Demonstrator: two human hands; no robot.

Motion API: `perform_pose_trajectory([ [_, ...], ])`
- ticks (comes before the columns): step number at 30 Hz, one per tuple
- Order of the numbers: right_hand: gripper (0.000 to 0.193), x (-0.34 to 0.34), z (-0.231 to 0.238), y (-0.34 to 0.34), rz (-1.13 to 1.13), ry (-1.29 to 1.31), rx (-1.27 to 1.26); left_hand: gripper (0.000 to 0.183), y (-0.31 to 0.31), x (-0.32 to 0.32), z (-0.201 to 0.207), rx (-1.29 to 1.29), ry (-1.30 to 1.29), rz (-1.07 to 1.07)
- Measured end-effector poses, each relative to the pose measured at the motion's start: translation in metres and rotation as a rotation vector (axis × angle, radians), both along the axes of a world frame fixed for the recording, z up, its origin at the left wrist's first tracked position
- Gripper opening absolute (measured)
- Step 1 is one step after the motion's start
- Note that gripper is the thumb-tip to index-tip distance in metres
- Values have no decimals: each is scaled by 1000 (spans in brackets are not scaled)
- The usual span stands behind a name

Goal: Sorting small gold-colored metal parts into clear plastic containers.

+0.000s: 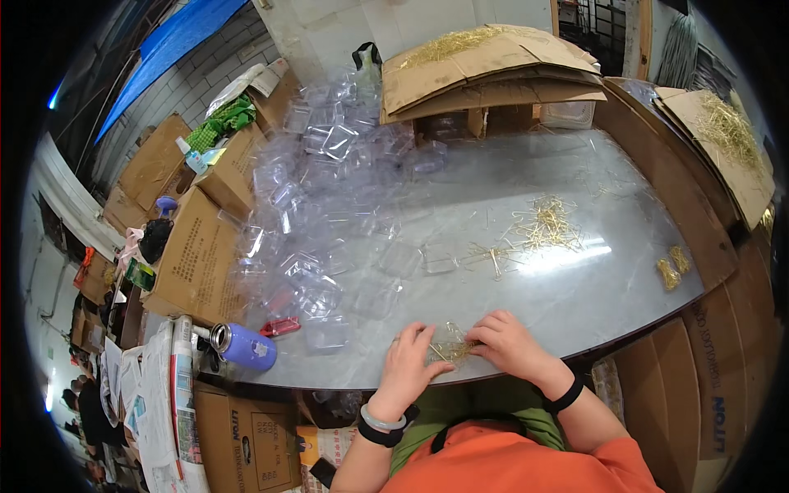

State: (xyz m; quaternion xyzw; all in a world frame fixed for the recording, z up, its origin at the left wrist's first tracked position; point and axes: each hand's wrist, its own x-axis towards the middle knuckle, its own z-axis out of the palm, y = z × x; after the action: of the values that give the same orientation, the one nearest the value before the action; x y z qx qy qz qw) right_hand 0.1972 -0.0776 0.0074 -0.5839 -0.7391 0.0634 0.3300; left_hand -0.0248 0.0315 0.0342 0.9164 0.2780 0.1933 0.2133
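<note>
Curled narrow, the left hand (pixel 406 359) and right hand (pixel 511 343) hold gold wires (pixel 448 352) in a clear box (pixel 451 332) between them, probably steadying both sides; a wire pile (pixel 546 225) lies ahead (seemingly for easy reach).

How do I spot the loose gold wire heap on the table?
Find the glossy grey tabletop, then look right of the sprawling clear plastic containers. Beyond the right hand lies the tangled heap of thin gold-coloured wire pieces. It is larger than the cluster at its left, and looser than the two compact gold bundles farther right.
</note>
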Motion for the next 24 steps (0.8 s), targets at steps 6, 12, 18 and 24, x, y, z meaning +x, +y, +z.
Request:
perform_pose_trajectory([
  [6,45,-7,16,-1,-74,50,51,48,6,10,13,-146,55,-57],
  [12,46,-7,14,1,-31,-43,-13,39,1,20,-6,-397,-185,0],
  [18,46,-4,12,-1,-24,13,-33,47,-2,14,-3,-336,-227,-13],
  [24,60,-2,21,-7,-190,90,76,63,3,9,3,-81,-15,-116],
])
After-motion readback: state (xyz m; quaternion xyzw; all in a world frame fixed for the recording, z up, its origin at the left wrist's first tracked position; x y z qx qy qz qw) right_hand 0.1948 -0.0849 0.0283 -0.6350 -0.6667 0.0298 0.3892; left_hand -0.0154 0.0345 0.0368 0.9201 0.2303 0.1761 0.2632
